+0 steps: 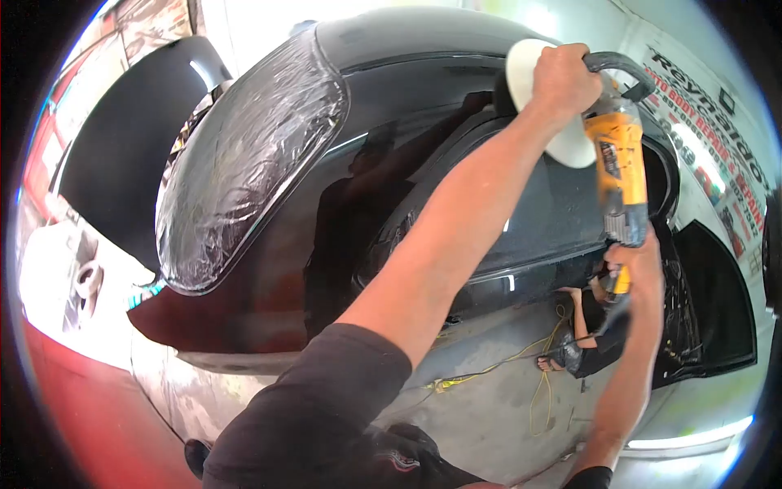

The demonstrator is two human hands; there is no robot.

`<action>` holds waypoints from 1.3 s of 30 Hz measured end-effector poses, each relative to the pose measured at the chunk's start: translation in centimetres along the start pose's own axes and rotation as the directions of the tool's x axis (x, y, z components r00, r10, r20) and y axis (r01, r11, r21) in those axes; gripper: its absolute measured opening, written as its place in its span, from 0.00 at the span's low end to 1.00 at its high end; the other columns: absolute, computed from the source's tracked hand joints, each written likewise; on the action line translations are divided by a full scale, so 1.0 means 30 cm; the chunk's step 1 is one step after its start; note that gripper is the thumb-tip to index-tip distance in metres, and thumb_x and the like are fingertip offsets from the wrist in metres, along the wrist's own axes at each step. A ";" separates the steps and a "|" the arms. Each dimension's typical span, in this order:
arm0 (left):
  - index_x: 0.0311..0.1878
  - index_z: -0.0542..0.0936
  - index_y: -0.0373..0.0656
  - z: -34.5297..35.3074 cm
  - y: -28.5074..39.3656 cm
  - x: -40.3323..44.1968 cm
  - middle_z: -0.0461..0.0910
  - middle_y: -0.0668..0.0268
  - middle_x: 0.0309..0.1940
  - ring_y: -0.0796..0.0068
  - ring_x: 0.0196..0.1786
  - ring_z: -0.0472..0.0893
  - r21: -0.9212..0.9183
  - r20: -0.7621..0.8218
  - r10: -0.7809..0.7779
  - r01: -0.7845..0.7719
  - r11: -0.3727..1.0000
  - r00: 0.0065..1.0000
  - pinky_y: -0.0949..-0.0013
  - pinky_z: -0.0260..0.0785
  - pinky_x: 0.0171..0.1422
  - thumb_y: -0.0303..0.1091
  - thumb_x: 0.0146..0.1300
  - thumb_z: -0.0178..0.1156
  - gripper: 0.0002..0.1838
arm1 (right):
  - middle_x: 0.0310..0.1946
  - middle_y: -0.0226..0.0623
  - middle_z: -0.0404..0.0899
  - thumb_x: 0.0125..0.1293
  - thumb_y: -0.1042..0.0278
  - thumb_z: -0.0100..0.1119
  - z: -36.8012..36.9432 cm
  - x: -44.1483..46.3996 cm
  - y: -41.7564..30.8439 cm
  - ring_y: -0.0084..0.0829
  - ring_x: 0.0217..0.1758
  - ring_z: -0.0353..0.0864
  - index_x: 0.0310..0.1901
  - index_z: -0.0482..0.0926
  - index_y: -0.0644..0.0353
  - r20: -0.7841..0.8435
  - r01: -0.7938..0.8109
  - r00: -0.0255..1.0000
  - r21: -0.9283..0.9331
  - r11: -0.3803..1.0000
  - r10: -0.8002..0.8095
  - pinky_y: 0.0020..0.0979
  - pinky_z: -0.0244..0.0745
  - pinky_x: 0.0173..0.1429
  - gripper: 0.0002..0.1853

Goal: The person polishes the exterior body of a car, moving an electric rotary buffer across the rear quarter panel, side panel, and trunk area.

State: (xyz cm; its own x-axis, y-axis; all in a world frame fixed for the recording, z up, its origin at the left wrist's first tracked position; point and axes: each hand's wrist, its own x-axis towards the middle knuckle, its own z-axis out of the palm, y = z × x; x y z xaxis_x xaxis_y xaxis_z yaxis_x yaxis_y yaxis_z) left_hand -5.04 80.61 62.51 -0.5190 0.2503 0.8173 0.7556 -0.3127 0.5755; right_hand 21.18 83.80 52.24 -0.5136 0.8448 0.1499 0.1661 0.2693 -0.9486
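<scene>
A yellow and black power polisher (617,159) with a round white pad (570,145) is held up against the side of a glossy black car (423,90). My left hand (564,79) is closed near the polisher's head, beside its black loop handle (623,63), and hides part of the pad. Lower down, my right hand (639,265) wraps round the rear grip of the polisher. The pad stands on edge by the car's dark panel; whether it touches the surface cannot be seen.
Wrinkled clear plastic (244,163) covers a car window at the left. A yellow cord (481,373) lies on the concrete floor. Below the car's side, another person (599,334) is low to the floor. A lettered banner (709,122) hangs at the right.
</scene>
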 end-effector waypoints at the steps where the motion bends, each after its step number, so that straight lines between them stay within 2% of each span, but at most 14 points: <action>1: 0.37 0.86 0.34 0.002 0.005 0.009 0.85 0.45 0.30 0.49 0.36 0.86 -0.020 -0.018 -0.065 0.065 0.998 0.998 0.57 0.78 0.45 0.31 0.54 0.67 0.10 | 0.29 0.32 0.77 0.42 0.87 0.63 -0.042 0.024 -0.052 0.24 0.20 0.74 0.54 0.71 0.60 0.061 0.023 0.998 -0.035 0.999 -0.021 0.27 0.70 0.23 0.32; 11: 0.30 0.81 0.30 -0.444 -0.067 -0.018 0.83 0.45 0.24 0.46 0.31 0.85 -0.351 -0.461 -0.189 0.017 0.936 0.867 0.54 0.75 0.39 0.24 0.50 0.62 0.06 | 0.28 0.37 0.78 0.38 0.84 0.62 0.093 0.059 -0.487 0.28 0.22 0.77 0.74 0.58 0.70 0.227 0.279 0.955 -0.469 0.838 -0.191 0.30 0.72 0.27 0.52; 14: 0.37 0.83 0.34 -0.588 -0.034 -0.074 0.82 0.44 0.27 0.43 0.34 0.83 -0.139 -0.490 -0.070 0.001 0.990 0.869 0.52 0.72 0.38 0.32 0.58 0.62 0.10 | 0.29 0.37 0.77 0.36 0.83 0.62 0.146 0.017 -0.522 0.29 0.24 0.78 0.73 0.58 0.71 0.261 0.324 0.941 -0.511 0.796 -0.216 0.30 0.73 0.28 0.53; 17: 0.37 0.82 0.32 -0.716 0.037 -0.109 0.82 0.45 0.26 0.49 0.30 0.84 -0.192 -0.467 -0.162 0.080 0.978 0.869 0.55 0.72 0.37 0.31 0.60 0.60 0.10 | 0.30 0.37 0.76 0.35 0.83 0.62 0.211 -0.041 -0.587 0.30 0.24 0.78 0.72 0.60 0.70 0.362 0.371 0.911 -0.507 0.778 -0.199 0.30 0.73 0.28 0.52; 19: 0.37 0.83 0.32 -0.735 0.002 -0.115 0.82 0.47 0.25 0.54 0.28 0.84 0.202 -0.632 0.178 -0.062 0.977 0.754 0.57 0.72 0.36 0.31 0.59 0.62 0.10 | 0.28 0.37 0.76 0.35 0.83 0.62 0.254 -0.077 -0.627 0.30 0.24 0.78 0.72 0.60 0.70 0.378 0.376 0.905 -0.496 0.782 -0.196 0.31 0.73 0.27 0.52; 21: 0.36 0.84 0.34 -0.746 -0.036 -0.112 0.82 0.48 0.24 0.54 0.27 0.83 0.211 -0.648 0.218 -0.104 0.972 0.730 0.58 0.73 0.36 0.31 0.57 0.63 0.10 | 0.27 0.37 0.77 0.36 0.83 0.61 0.286 -0.080 -0.643 0.29 0.23 0.78 0.73 0.61 0.68 0.405 0.383 0.897 -0.509 0.770 -0.179 0.31 0.74 0.29 0.52; 23: 0.36 0.85 0.35 -0.779 0.010 -0.158 0.83 0.47 0.23 0.50 0.28 0.84 -0.160 -0.576 -0.025 -0.082 0.984 0.817 0.57 0.75 0.38 0.30 0.54 0.64 0.09 | 0.26 0.36 0.79 0.38 0.83 0.60 0.219 -0.026 -0.535 0.28 0.24 0.80 0.74 0.59 0.65 0.345 0.438 0.894 -0.533 0.724 -0.287 0.31 0.75 0.30 0.52; 25: 0.35 0.83 0.35 -0.748 0.010 -0.232 0.82 0.47 0.26 0.53 0.30 0.84 -0.057 -0.571 0.100 -0.161 0.985 0.815 0.57 0.74 0.39 0.33 0.51 0.66 0.11 | 0.41 0.41 0.81 0.39 0.83 0.60 0.184 -0.072 -0.440 0.31 0.32 0.83 0.77 0.56 0.60 0.390 0.459 0.878 -0.523 0.718 -0.278 0.33 0.79 0.40 0.54; 26: 0.34 0.83 0.35 -0.740 0.031 -0.290 0.82 0.46 0.29 0.50 0.33 0.84 -0.135 -0.584 0.066 -0.177 0.975 0.809 0.57 0.75 0.40 0.33 0.50 0.66 0.11 | 0.53 0.45 0.77 0.39 0.85 0.59 0.157 -0.076 -0.385 0.35 0.43 0.83 0.76 0.58 0.60 0.407 0.311 0.910 -0.533 0.787 -0.085 0.32 0.79 0.44 0.54; 27: 0.36 0.83 0.36 -0.742 0.017 -0.357 0.82 0.46 0.30 0.47 0.35 0.84 -0.086 -0.547 0.071 -0.141 0.986 0.834 0.55 0.75 0.42 0.30 0.50 0.66 0.11 | 0.49 0.39 0.79 0.39 0.80 0.59 0.155 -0.093 -0.272 0.30 0.45 0.80 0.75 0.60 0.62 0.380 0.498 0.861 -0.495 0.712 -0.338 0.29 0.78 0.48 0.52; 28: 0.35 0.81 0.38 -0.749 0.037 -0.425 0.80 0.46 0.28 0.41 0.36 0.81 -0.095 -0.571 0.087 -0.171 0.981 0.817 0.53 0.73 0.38 0.23 0.44 0.64 0.12 | 0.58 0.42 0.74 0.37 0.82 0.60 0.135 -0.102 -0.169 0.36 0.59 0.75 0.72 0.62 0.64 0.347 0.539 0.842 -0.560 0.629 -0.413 0.32 0.68 0.67 0.50; 29: 0.36 0.81 0.35 -0.762 0.054 -0.495 0.81 0.47 0.28 0.48 0.34 0.85 -0.076 -0.565 0.100 -0.172 0.982 0.819 0.60 0.75 0.38 0.23 0.47 0.65 0.10 | 0.59 0.43 0.73 0.37 0.82 0.60 0.175 -0.170 -0.141 0.38 0.62 0.72 0.71 0.62 0.65 0.359 0.536 0.844 -0.550 0.640 -0.398 0.33 0.61 0.71 0.49; 33: 0.25 0.72 0.40 -0.852 0.047 -0.761 0.74 0.56 0.19 0.53 0.22 0.78 0.065 -0.537 0.138 -0.122 0.990 0.832 0.61 0.66 0.27 0.23 0.45 0.64 0.09 | 0.58 0.48 0.73 0.39 0.84 0.63 0.261 -0.337 -0.002 0.41 0.64 0.71 0.70 0.62 0.66 0.503 0.608 0.772 -0.408 0.681 -0.389 0.34 0.57 0.73 0.48; 39: 0.20 0.69 0.41 -1.007 0.069 -1.169 0.65 0.60 0.13 0.60 0.15 0.68 0.205 -0.582 0.034 0.106 0.973 0.812 0.63 0.58 0.21 0.30 0.61 0.68 0.18 | 0.58 0.52 0.77 0.43 0.87 0.61 0.386 -0.532 0.190 0.37 0.62 0.75 0.72 0.61 0.66 0.617 0.537 0.733 -0.266 0.800 -0.286 0.38 0.66 0.69 0.47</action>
State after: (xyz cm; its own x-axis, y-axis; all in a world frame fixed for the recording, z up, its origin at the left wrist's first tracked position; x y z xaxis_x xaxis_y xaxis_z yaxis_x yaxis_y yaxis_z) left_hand 2.65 43.52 35.85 -0.6283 -0.3408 0.6993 0.7622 -0.0899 0.6411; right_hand 20.60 66.50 41.20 -0.9436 0.2566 0.2092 0.0814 0.7924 -0.6046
